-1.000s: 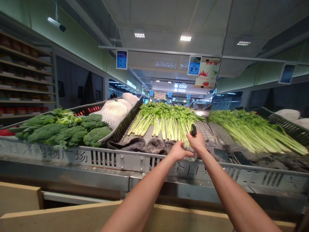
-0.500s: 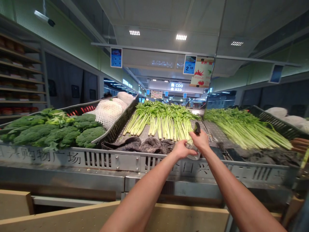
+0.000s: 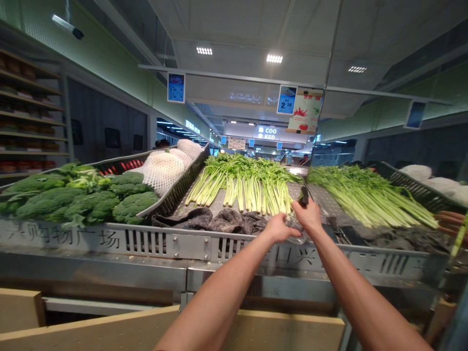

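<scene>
My right hand (image 3: 309, 218) is closed around the neck of a clear spray bottle (image 3: 297, 239) with a black spray head. My left hand (image 3: 279, 229) is curled against the bottle's transparent body, thumb toward its lower part. Much of the bottle is hidden behind my fingers. Just beyond my hands lie rows of celery (image 3: 252, 190), pale stalks facing me and leaves at the back. A dark crumpled cloth (image 3: 215, 220) lies left of my hands, in front of the stalks.
Broccoli (image 3: 95, 204) and white vegetables in foam netting (image 3: 163, 170) fill the left side. A grey slatted rail (image 3: 192, 248) runs along the front. At right, a mirror panel (image 3: 365, 146) reflects the celery. Price signs (image 3: 287, 99) hang above.
Both hands and the spray bottle have shifted slightly right and down in view. The black spray head is turned a little differently. The celery lies as before.
</scene>
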`<state>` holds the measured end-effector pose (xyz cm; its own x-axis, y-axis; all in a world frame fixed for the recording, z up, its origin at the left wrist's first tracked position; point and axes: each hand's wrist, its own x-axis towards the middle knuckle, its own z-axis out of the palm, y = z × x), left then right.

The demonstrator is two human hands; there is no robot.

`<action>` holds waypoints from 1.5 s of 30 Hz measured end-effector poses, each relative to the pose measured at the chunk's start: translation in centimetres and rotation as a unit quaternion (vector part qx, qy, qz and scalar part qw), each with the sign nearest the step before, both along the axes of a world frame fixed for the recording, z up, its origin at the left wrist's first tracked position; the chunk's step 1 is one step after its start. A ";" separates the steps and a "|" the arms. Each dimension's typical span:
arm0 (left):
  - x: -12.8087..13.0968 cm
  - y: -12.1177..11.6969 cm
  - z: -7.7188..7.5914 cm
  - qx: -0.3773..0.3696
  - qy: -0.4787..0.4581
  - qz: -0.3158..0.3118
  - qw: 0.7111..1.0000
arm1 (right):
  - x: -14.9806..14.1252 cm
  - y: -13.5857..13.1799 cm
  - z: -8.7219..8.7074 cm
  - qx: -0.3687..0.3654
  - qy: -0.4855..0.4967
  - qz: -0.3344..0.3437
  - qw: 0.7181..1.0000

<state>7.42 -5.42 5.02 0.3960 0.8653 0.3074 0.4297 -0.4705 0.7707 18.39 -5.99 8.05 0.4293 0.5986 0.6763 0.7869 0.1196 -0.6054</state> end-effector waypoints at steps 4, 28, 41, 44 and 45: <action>0.0 0.1 0.6 0.019 -0.025 0.012 0.999 | -0.4 0.1 1.0 0.027 -0.018 0.000 0.999; -2.8 0.9 1.6 0.026 -0.059 0.037 0.997 | -3.5 1.7 2.2 0.061 -0.001 0.050 0.997; -4.5 0.9 1.5 0.046 -0.040 0.063 0.996 | -5.3 1.5 2.4 0.028 -0.014 0.064 0.997; -4.8 0.9 1.5 0.050 -0.038 0.072 0.995 | -5.6 1.6 2.4 0.040 -0.016 0.075 0.996; -4.9 0.9 1.5 0.051 -0.038 0.075 0.995 | -5.7 1.6 2.4 0.046 -0.017 0.079 0.996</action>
<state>2.49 -4.52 6.50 0.2372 0.8759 0.4202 0.4430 -0.4825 0.7556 12.65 -4.35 10.42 0.3104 0.5926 0.7433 0.7733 0.2973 -0.5600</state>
